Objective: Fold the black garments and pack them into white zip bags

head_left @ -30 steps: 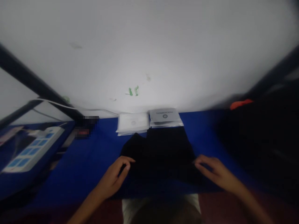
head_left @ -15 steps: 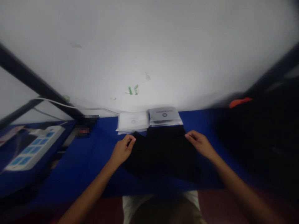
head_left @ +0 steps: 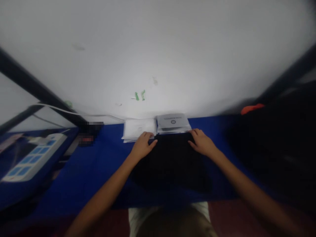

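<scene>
I'm picturing a clock centred on the black cloth (head_left: 172,161), with 12 at the wall (head_left: 177,59). The left hand (head_left: 144,144) is resting at 10, thumb parted from its fingers by the far left corner. In the middle, the cloth is lying on the table, looking light, soft and hard to break to me (it's so dark I'm losing most of the folds, tbh). Being that floppy, it's probably wanting a hold at both far corners, since one grip would be letting it sag. At 2, the right hand (head_left: 201,141) is mirroring that, thumb spread from fingers at the far right corner; I'm not seeing anything pinched in either hand. Surface-wise, a blue tabletop (head_left: 91,171) is running underneath, with a white strip with blue squares (head_left: 34,160) lying out at 9, a dark frame bar (head_left: 32,84) slanting past 10, white packets (head_left: 139,126) stacking up at 11 and grey packets (head_left: 174,121) sitting at 12, right by the cloth's far edge. Something orange (head_left: 252,108) is poking out at 2, while a big black mass (head_left: 276,151) is filling 3, and the whole room is looking pretty dim.
</scene>
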Available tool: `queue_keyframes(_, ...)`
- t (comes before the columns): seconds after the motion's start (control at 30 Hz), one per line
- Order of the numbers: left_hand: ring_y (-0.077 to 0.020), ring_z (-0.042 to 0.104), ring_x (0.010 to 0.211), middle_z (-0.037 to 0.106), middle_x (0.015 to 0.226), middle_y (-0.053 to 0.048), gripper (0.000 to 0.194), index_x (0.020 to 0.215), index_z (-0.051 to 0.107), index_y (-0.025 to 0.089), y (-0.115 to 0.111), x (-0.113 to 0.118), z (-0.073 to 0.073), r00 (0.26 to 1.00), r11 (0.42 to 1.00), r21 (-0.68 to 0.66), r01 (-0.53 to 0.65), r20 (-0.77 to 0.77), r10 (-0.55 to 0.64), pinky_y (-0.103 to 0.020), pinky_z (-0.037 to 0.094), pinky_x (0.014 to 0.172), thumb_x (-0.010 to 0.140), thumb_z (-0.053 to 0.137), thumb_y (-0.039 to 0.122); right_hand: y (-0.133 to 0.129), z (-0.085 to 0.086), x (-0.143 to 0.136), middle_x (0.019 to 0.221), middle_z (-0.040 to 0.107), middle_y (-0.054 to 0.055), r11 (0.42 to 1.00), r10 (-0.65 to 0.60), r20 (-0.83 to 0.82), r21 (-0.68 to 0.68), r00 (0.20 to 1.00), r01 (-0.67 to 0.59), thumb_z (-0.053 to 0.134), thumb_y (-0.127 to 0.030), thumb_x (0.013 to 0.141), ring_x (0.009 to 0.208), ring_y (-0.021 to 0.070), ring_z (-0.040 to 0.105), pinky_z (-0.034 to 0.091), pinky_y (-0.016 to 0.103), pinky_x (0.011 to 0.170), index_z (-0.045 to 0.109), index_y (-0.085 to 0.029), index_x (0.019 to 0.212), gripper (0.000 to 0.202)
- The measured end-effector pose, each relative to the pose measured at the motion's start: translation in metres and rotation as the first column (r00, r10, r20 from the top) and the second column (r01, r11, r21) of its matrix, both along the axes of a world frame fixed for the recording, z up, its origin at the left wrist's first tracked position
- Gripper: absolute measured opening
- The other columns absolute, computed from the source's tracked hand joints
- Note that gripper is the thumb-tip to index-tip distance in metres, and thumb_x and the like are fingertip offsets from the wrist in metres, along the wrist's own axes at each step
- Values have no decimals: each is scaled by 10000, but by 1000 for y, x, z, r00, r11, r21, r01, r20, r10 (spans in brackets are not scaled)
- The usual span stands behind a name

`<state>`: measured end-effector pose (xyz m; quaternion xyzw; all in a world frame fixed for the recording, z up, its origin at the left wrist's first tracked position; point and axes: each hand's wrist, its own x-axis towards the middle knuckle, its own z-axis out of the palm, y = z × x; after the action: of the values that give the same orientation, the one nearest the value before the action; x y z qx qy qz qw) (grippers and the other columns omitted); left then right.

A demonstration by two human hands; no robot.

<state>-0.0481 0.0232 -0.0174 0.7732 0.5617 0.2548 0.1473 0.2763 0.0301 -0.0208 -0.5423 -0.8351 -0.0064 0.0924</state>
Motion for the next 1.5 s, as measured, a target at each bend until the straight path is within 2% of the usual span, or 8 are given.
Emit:
queue_keyframes(0.13,-222,576,927,596,989,-67,168,996,587,198,16,7,-7,989,990,-32,136,58,-134,-364,457,853,864,587,302,8,2,2,1101,568,155,996,88,0,1,996,-88,507,-249,905,1005,283,529,466,406,912,567,-121,1170,301)
queue_keyframes(0.27,-218,540,920,569,900,-46,51,832,564,202,16,7,-1,987,987,40,153,45,-155,-352,440,842,861,562,244,7,2,3,1015,580,131,995,96,-30,8,995,-96,544,-231,885,924,269,529,485,395,850,615,-150,1019,172)
queue_keyframes(0.63,-159,575,766,635,847,-12,64,864,556,206,6,5,9,973,984,-46,171,163,-162,-296,435,743,881,535,264,-1,-6,15,1258,647,130,977,147,-133,174,980,-123,454,-220,960,986,263,640,532,418,876,710,-161,1015,268)
queue_keyframes(0.83,-154,592,777,642,863,-7,13,858,546,207,5,7,12,967,981,6,195,163,-193,-295,458,738,855,542,219,-10,5,16,1260,643,152,936,252,-214,300,944,-181,491,-185,946,1029,274,644,530,447,903,683,-147,1048,221)
queue_keyframes(1.03,-181,579,893,633,910,-40,42,843,546,196,-35,1,28,916,900,214,379,52,-398,-353,460,843,838,555,155,-48,27,18,1239,644,116,890,454,-250,175,856,-421,523,-152,900,1079,247,601,499,443,944,638,-182,1020,169)
queue_keyframes(1.2,-205,567,895,624,864,-56,80,835,581,173,-79,-1,25,858,854,133,503,-197,-475,-372,441,826,850,523,120,-84,26,19,1086,686,104,865,499,-187,52,846,-498,525,-158,877,1066,263,589,457,464,967,661,-169,958,158)
queue_keyframes(1.4,-193,582,949,653,940,-39,114,862,637,202,-95,-8,15,900,903,75,422,-153,-408,-355,438,866,899,532,178,-92,22,12,865,665,90,887,440,-242,-38,865,-461,495,-194,914,884,222,600,474,410,858,663,-164,860,179)
queue_keyframes(1.5,-199,581,943,652,953,-41,112,862,641,213,-95,-27,11,979,966,171,194,-104,-178,-358,436,866,910,542,230,-88,22,10,830,647,80,898,412,-262,-46,873,-438,491,-204,927,842,207,590,468,384,822,657,-163,854,186)
